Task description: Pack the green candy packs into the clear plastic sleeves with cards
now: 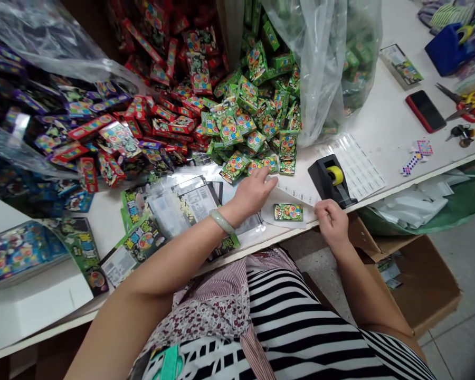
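My left hand (255, 187), with a pale green bangle on its wrist, reaches to the front edge of a pile of green packets (237, 124). Its thumb stands apart from the fingers, close to the left end of a white printed label strip (296, 192). The fingertips partly cover a packet; I cannot tell whether they press on it. My right hand (332, 224) is closed at the table edge, pinching the strip's right end. Below the strip, between my hands, a single green packet (288, 212) lies flat on a clear bag. A black tape dispenser (328, 179) with yellow core stands beside my right hand.
Red boxes (174, 124) and purple boxes (79, 100) heap up at left. Clear sleeves (190, 203) lie near my left forearm. A label sheet (358, 163), phone (425, 111) and scissors (469, 103) are at right. A cardboard box (423, 285) stands below the table edge.
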`<action>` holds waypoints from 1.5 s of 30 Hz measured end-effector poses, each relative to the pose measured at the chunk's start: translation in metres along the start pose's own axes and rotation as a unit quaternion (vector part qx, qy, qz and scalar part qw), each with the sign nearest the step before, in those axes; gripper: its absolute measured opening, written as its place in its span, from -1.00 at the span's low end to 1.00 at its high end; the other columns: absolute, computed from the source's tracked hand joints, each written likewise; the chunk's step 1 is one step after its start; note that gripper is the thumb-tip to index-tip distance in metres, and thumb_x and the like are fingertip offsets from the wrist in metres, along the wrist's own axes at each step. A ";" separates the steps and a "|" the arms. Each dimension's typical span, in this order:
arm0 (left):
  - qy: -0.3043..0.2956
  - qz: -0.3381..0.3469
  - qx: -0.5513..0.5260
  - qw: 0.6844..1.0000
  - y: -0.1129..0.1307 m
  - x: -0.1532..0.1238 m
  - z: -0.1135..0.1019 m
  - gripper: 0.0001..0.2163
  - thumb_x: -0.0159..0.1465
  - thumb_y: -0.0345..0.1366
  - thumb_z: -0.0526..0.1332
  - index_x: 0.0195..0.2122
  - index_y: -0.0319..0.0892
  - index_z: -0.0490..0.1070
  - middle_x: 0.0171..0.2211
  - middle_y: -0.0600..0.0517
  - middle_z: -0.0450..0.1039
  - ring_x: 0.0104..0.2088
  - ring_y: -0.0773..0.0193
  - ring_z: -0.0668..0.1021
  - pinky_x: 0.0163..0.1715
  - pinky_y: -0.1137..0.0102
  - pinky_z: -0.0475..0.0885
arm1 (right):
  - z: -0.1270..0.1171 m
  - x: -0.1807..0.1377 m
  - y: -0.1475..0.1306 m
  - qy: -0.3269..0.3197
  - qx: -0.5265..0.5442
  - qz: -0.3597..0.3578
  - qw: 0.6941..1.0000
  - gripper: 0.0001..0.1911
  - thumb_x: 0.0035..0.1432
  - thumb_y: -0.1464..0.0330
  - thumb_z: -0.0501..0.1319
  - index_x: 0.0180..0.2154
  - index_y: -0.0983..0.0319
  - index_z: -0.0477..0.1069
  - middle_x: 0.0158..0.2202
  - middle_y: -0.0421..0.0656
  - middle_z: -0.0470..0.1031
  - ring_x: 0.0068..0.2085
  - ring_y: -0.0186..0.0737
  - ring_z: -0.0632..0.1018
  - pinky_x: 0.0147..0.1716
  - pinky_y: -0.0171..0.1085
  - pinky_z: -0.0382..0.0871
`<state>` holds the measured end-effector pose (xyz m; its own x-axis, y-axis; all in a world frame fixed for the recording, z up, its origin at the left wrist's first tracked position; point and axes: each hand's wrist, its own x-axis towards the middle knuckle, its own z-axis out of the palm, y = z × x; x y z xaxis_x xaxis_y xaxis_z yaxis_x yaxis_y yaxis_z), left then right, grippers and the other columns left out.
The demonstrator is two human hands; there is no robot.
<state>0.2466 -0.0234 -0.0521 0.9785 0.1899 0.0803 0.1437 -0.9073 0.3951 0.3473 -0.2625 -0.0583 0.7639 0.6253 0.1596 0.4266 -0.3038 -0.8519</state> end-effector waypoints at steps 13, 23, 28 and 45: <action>0.012 -0.272 -0.615 0.740 0.000 -0.013 0.004 -0.68 0.09 -0.09 0.37 -0.23 -0.21 0.57 -0.22 -0.06 0.53 -0.35 0.31 0.51 -0.43 0.42 0.44 | 0.019 0.023 0.002 -0.030 0.224 0.233 0.946 -0.66 -0.06 0.13 0.38 -0.29 0.13 0.39 -0.50 -0.31 0.44 -0.50 -0.31 0.47 -0.49 -0.27 0.50; 0.026 -0.249 -0.656 0.712 0.003 -0.015 0.011 -0.60 -0.12 -0.38 0.46 -0.19 -0.20 0.56 -0.24 0.02 0.55 -0.31 0.34 0.52 -0.36 0.48 0.43 | 0.019 0.014 0.003 -0.006 0.240 0.229 0.943 -0.55 -0.14 0.20 0.46 -0.15 0.15 0.49 -0.23 -0.18 0.60 -0.19 -0.20 0.61 -0.13 -0.16 0.56; 0.044 -0.247 -0.623 0.741 0.003 -0.017 0.015 -0.65 -0.02 -0.35 0.42 -0.17 -0.21 0.55 -0.26 0.01 0.55 -0.30 0.30 0.53 -0.29 0.41 0.44 | 0.022 0.017 0.006 0.005 0.216 0.200 0.956 -0.57 -0.09 0.19 0.44 -0.15 0.16 0.50 -0.21 -0.15 0.60 -0.17 -0.18 0.60 -0.08 -0.13 0.54; 0.071 -0.153 -0.555 0.814 -0.001 -0.009 0.007 -0.82 0.14 -0.21 0.34 -0.37 -0.17 0.40 -0.34 0.05 0.46 -0.29 0.28 0.50 -0.18 0.36 0.41 | 0.012 0.033 -0.006 0.003 0.127 0.107 0.986 -0.74 0.07 0.12 0.34 -0.32 0.15 0.45 -0.25 -0.17 0.51 -0.20 -0.18 0.54 -0.16 -0.17 0.46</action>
<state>0.2390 -0.0266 -0.0596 0.8838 0.4564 -0.1033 0.0776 0.0747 0.9942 0.3641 -0.2311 -0.0539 0.8271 0.5610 -0.0353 0.1207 -0.2386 -0.9636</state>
